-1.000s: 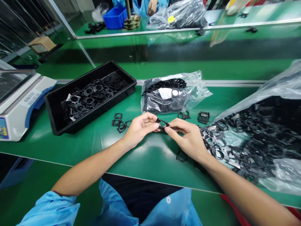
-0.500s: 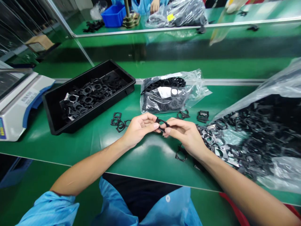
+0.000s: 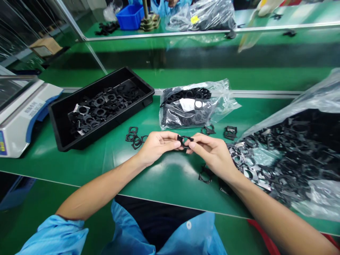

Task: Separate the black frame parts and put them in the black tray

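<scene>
Between my two hands is a small black plastic frame with a round opening (image 3: 185,137), held above the green table (image 3: 159,180). My left hand (image 3: 159,147) pinches its left end between thumb and fingers. At the other end, my right hand (image 3: 209,150) grips it the same way. Several similar black frames (image 3: 133,137) lie beyond my left hand. Another loose frame (image 3: 205,176) sits beside my right wrist, and two more pieces lie past my right fingers, one of them a blocky black part (image 3: 230,132).
A black tray (image 3: 106,136) of such parts stands at the left, beside a white and blue device (image 3: 29,113). A clear bag of parts (image 3: 186,117) lies behind my hands. At the right spreads a large opened bag of parts (image 3: 289,159). Across the partition, a person's blue sleeve (image 3: 159,7) shows.
The held frame has tilted from slanting down rightward to nearly level, its opening now facing me more. Both hands still grip it. A co-worker's hand at the far table has shifted.
</scene>
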